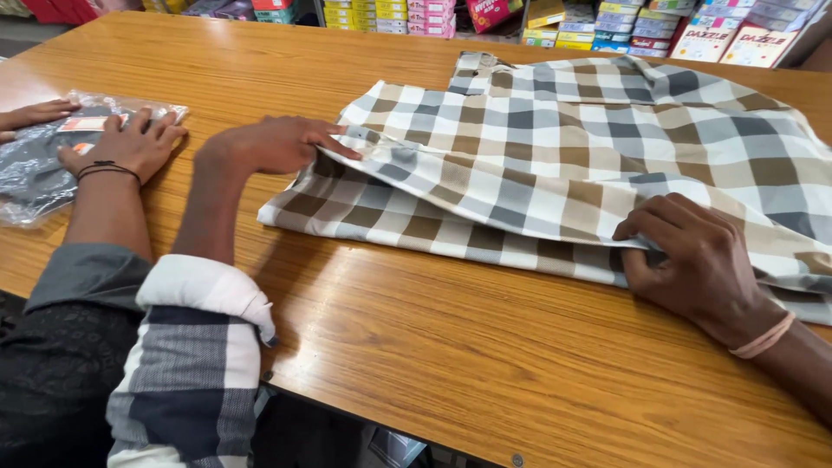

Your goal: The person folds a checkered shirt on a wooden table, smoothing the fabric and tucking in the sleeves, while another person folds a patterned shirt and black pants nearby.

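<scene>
Two hands work one large checked cotton shirt (572,147) in white, grey, tan and brown squares, which lies spread across the right half of the orange-brown wooden table (416,347). The cloth is folded into layers: a long lower layer runs from the left corner toward the right edge of the view, and an upper fold lies over it on a slant. The collar end points toward the far side of the table.

The left hand (273,145) lies at the shirt's left edge with its fingers stretched out nearly flat, the fingertips tucked at the fold and pinching the upper layer's edge against the thumb. The right hand (693,256) sits at the near edge of the shirt, fingers curled tight around a bunched fold of the fabric; a pale rubber band (763,338) circles its wrist.

The shirt's near hem lies well back from the table's front edge, leaving a broad strip of bare wood in front of it. Bare wood also runs to the left of the shirt and beyond it toward the far side.

At the far left, another person's hand (121,143) with a black wrist cord presses flat on a clear plastic packet holding a dark garment (43,173). Stacked coloured cardboard boxes (607,22) line the background behind the table.
</scene>
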